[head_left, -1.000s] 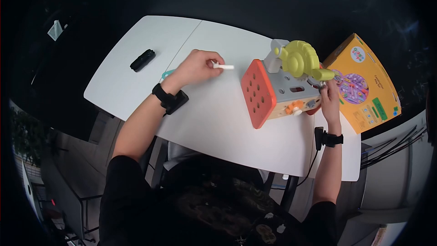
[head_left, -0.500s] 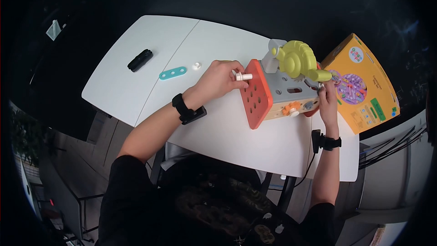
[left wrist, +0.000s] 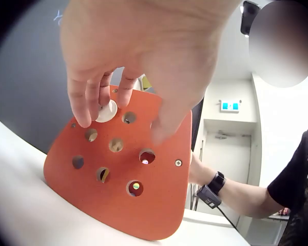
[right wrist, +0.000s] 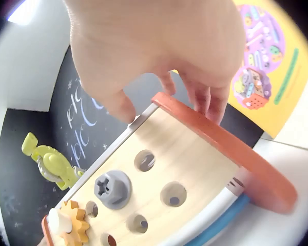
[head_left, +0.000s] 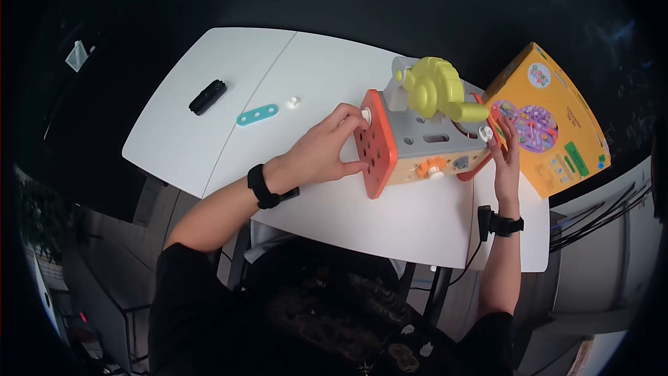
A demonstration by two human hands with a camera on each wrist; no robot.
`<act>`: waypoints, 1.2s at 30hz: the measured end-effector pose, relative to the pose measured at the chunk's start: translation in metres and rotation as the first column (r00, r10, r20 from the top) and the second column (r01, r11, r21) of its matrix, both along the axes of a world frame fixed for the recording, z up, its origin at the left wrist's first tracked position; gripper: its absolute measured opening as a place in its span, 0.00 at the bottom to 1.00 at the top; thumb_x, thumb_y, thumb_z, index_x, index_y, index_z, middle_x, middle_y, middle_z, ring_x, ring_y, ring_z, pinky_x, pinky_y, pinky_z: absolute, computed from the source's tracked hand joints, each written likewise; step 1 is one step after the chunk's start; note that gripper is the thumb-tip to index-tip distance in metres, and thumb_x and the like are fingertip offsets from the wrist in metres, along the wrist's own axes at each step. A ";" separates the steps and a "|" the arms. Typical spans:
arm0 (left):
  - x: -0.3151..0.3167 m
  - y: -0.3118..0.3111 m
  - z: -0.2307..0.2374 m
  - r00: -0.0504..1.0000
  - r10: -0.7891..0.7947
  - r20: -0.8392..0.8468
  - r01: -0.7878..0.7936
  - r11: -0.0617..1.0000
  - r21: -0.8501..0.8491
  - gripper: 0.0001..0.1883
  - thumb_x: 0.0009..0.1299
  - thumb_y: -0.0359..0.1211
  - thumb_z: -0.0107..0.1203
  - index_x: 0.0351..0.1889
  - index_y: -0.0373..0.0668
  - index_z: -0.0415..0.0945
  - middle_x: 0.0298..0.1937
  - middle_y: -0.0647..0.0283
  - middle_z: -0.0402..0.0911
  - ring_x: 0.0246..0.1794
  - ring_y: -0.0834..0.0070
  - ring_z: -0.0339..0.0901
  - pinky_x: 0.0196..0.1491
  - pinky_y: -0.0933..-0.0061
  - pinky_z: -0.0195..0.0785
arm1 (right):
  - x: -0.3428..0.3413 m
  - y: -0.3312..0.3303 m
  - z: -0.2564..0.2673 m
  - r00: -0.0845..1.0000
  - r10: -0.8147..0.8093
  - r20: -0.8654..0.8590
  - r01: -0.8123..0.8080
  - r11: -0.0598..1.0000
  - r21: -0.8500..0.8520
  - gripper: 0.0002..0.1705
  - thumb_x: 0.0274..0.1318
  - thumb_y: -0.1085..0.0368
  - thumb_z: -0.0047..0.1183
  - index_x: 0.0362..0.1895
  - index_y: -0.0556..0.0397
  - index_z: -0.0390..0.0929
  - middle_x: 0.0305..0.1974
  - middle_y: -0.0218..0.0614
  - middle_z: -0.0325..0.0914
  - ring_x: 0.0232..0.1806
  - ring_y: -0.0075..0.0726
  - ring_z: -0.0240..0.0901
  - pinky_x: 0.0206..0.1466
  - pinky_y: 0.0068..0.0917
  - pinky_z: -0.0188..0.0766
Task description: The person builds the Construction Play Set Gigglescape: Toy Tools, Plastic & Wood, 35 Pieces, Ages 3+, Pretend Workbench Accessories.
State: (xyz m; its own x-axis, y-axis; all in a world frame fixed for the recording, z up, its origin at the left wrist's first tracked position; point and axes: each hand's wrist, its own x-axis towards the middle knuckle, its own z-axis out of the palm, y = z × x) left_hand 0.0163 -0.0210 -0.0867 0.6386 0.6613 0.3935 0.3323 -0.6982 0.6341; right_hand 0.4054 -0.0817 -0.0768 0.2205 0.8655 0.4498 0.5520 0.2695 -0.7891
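Head view shows a toy workbench (head_left: 403,125) at the right part of a white table (head_left: 334,219), with a person's two bare hands at its opposite ends. The left hand (head_left: 322,152) is spread wide at the orange end panel (left wrist: 118,215), its thumb well apart from the other fingers. In the left wrist view, the fingertips reach around a white bolt head (left wrist: 108,113) seated in an upper hole of that panel; the thumb is lower, near the panel's side edge, and blurred.

The right hand (head_left: 508,165) is also wide, straddling the second orange panel (right wrist: 236,148) at the far end. Its thumb rests by the grey top edge, with the other fingers beyond the panel; how firmly they press cannot be told. Just beside these fingers, a white piece (head_left: 486,132) sits at the corner of the grey top.

A yellow-green toy saw (head_left: 435,87) stands over the workbench. On the wooden side are an orange gear (right wrist: 78,225) and a grey bolt (right wrist: 113,189). Left of the workbench lie a small white nut (head_left: 293,103), a turquoise strip (head_left: 264,112) with three holes and a black case (head_left: 208,97), all apart from each other. A yellow box (head_left: 574,122) with printed pictures stands behind the right hand.
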 end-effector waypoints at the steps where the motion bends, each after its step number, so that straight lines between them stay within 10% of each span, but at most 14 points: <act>1: -0.003 -0.001 -0.002 0.998 0.005 -0.062 0.000 0.997 0.079 0.30 0.57 0.31 0.74 0.56 0.42 0.70 0.61 0.57 0.66 0.61 0.60 0.74 0.60 0.65 0.76 | 0.006 -0.002 -0.004 0.995 -0.020 -0.094 0.016 0.999 -0.042 0.31 0.73 0.52 0.51 0.72 0.52 0.64 0.67 0.40 0.71 0.68 0.37 0.68 0.70 0.37 0.63; 4: -0.006 -0.005 -0.004 0.990 0.023 -0.140 0.001 0.986 0.168 0.40 0.53 0.35 0.78 0.62 0.43 0.67 0.67 0.54 0.63 0.66 0.55 0.70 0.63 0.61 0.74 | 0.045 0.004 -0.037 0.838 0.106 -0.536 -0.314 0.896 -0.314 0.35 0.74 0.46 0.49 0.72 0.57 0.64 0.65 0.40 0.73 0.67 0.36 0.68 0.72 0.39 0.61; 11: -0.003 -0.007 -0.014 0.983 -0.041 -0.178 0.092 0.953 0.289 0.66 0.49 0.42 0.80 0.81 0.46 0.45 0.82 0.40 0.40 0.78 0.43 0.54 0.72 0.56 0.66 | 0.048 0.006 -0.058 0.921 0.147 -0.362 -0.258 0.925 -0.280 0.31 0.75 0.45 0.49 0.63 0.62 0.73 0.53 0.37 0.82 0.53 0.29 0.77 0.59 0.29 0.71; 18: 0.005 0.001 -0.021 0.991 0.064 -0.114 -0.031 0.963 0.268 0.71 0.44 0.45 0.80 0.81 0.40 0.42 0.83 0.43 0.41 0.81 0.46 0.49 0.77 0.58 0.59 | 0.005 -0.003 -0.036 0.981 -0.017 -0.194 -0.037 0.962 -0.269 0.31 0.77 0.45 0.45 0.54 0.64 0.81 0.46 0.36 0.84 0.47 0.22 0.75 0.54 0.23 0.70; 36: -0.028 0.041 -0.011 0.968 0.044 0.249 0.084 0.872 -0.482 0.62 0.54 0.29 0.77 0.83 0.55 0.45 0.75 0.55 0.68 0.75 0.64 0.66 0.77 0.62 0.58 | -0.049 -0.022 0.007 0.903 0.125 -0.411 -0.209 0.964 -0.164 0.31 0.72 0.62 0.48 0.76 0.56 0.63 0.63 0.40 0.76 0.64 0.33 0.71 0.71 0.31 0.61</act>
State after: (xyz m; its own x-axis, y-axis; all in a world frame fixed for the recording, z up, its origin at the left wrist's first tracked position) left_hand -0.0120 0.0200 -0.0972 0.5799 0.7966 0.1707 0.1118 -0.2854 0.9519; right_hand 0.3560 -0.1035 -0.0697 0.1874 0.9674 0.1706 0.1462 0.1443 -0.9787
